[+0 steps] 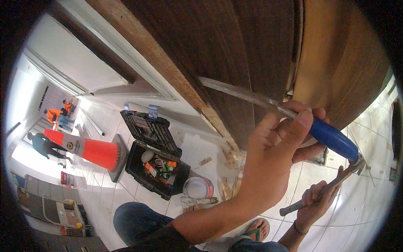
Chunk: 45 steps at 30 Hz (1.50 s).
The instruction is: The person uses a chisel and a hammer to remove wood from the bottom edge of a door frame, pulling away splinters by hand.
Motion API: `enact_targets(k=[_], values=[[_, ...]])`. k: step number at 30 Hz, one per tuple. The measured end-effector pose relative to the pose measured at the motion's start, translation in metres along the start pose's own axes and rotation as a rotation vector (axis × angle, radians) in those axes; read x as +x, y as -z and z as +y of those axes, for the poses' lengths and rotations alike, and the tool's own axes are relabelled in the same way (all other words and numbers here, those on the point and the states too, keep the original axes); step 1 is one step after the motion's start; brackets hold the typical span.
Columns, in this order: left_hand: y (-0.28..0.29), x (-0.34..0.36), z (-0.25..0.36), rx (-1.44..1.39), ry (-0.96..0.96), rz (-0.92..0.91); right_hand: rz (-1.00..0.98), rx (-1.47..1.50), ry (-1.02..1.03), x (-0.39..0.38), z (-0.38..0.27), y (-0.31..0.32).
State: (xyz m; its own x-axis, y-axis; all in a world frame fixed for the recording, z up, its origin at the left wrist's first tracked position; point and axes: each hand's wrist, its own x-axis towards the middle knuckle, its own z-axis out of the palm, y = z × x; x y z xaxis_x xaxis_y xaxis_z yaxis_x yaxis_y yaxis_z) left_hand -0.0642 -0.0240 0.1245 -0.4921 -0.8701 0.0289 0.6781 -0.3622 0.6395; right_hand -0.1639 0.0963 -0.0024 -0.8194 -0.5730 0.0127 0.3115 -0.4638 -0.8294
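Note:
My left hand is closed around a chisel, its fingers near where the long metal blade meets the blue handle. The blade's tip rests at the edge of a dark brown wooden panel, beside a rough, bare wooden strip. Lower right, my right hand grips a hammer by its dark handle. The hammer's head lies right at the butt end of the chisel; whether they touch I cannot tell.
An open black toolbox with mixed tools stands on the white tiled floor, a round tub beside it. Left of it is an orange-and-white traffic cone. Several people work far left. My sandalled foot is below.

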Motion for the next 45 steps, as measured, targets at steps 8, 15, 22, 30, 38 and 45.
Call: enact_targets(k=[8,15,22,30,38,45], values=[[0.003,0.0,-0.003,0.027,-0.015,0.035,0.003,-0.016,-0.012,-0.001,0.0,-0.004],[0.002,-0.004,-0.001,0.015,-0.01,0.058,0.038,-0.029,-0.024,0.0,0.003,0.001],[0.003,-0.004,-0.004,-0.002,-0.021,0.066,-0.001,-0.058,-0.021,-0.002,-0.001,-0.004],[0.002,-0.001,-0.003,0.052,-0.029,0.074,0.033,-0.047,-0.005,-0.001,-0.003,-0.007],[0.001,-0.001,-0.006,0.02,-0.027,0.071,-0.052,-0.109,0.006,-0.007,-0.007,-0.005],[0.003,-0.001,-0.005,0.018,-0.021,0.066,-0.002,-0.101,0.074,-0.003,-0.005,-0.012]])
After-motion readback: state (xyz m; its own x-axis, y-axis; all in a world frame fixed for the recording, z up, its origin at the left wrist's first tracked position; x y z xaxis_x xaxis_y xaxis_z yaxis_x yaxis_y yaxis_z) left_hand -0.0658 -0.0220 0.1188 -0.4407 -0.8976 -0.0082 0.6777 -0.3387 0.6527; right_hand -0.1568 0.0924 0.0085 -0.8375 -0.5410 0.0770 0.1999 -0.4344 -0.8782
